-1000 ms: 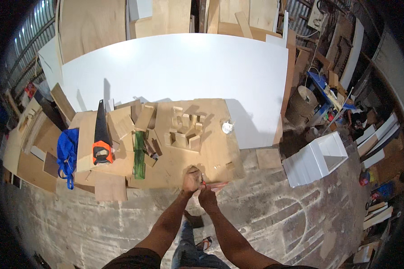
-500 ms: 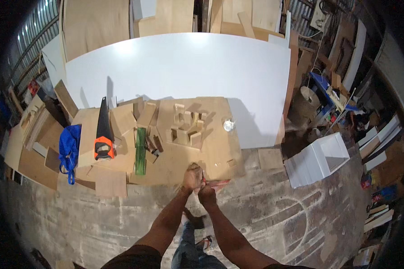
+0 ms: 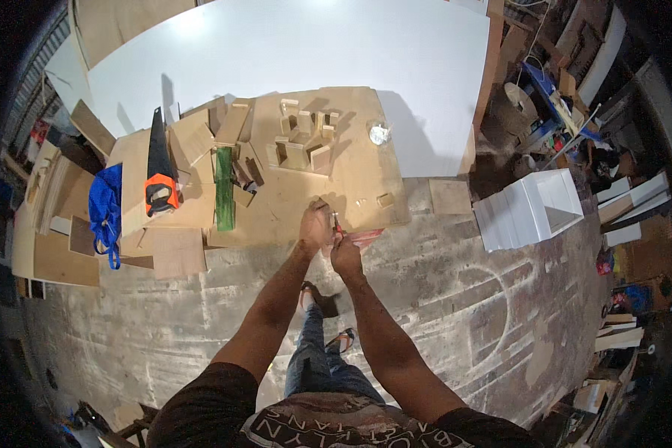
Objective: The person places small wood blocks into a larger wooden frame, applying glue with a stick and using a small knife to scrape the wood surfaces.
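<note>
Left hand [image 3: 315, 226] curled shut on something small I can't make out, at the near edge of the plywood board [image 3: 351, 179]. Right hand [image 3: 345, 254] just beside it, gripping a red-handled tool [image 3: 360, 237]. Both forearms extended forward. Small clear container [image 3: 379, 133] on the board, contents unreadable.

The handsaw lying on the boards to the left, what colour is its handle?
The handsaw has an orange and black handle, seen in the head view.

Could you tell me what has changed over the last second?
Hardly anything: both hands stay together at the near edge of the plywood sheet, the left hand and right hand still working a small red-handled tool. The view shifted slightly. The saw, green level and wood blocks lie as before.
</note>
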`<state>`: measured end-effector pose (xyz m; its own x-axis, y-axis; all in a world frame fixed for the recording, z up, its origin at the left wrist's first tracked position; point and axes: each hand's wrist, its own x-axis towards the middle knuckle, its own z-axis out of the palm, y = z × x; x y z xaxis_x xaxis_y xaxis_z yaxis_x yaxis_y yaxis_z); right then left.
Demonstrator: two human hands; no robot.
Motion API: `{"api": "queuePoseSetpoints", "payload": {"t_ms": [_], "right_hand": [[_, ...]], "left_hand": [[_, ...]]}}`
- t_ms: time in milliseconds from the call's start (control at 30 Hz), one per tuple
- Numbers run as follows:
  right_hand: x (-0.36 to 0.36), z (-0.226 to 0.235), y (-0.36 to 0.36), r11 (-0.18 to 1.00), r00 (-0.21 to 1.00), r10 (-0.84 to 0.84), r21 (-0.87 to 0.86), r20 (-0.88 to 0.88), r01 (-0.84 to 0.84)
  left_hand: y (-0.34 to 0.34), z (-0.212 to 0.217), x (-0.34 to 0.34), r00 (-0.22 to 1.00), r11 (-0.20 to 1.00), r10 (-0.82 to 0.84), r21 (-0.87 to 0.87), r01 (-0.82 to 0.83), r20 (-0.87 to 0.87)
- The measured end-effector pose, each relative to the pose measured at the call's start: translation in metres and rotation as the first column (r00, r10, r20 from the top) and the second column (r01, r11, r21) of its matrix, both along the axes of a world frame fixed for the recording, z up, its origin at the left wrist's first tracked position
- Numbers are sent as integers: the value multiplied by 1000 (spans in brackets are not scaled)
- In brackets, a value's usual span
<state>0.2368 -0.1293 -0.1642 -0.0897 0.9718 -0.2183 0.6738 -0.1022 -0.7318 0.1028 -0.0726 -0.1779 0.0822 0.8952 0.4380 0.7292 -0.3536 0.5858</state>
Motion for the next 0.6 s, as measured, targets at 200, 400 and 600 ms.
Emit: {"api": "queuePoseSetpoints", "payload": {"t_ms": [200, 400, 600], "right_hand": [[2, 5, 1, 996, 998, -53, -70, 34, 56], [-10, 13, 0, 1000, 996, -4, -14, 89, 6], [1, -12, 15, 934, 897, 267, 134, 353, -331]], "left_hand": [[4, -7, 1, 996, 995, 56, -88, -50, 70], [1, -5, -9, 989, 999, -3, -33, 8, 148], [13, 16, 5, 1000, 997, 9, 81, -8, -15]]}}
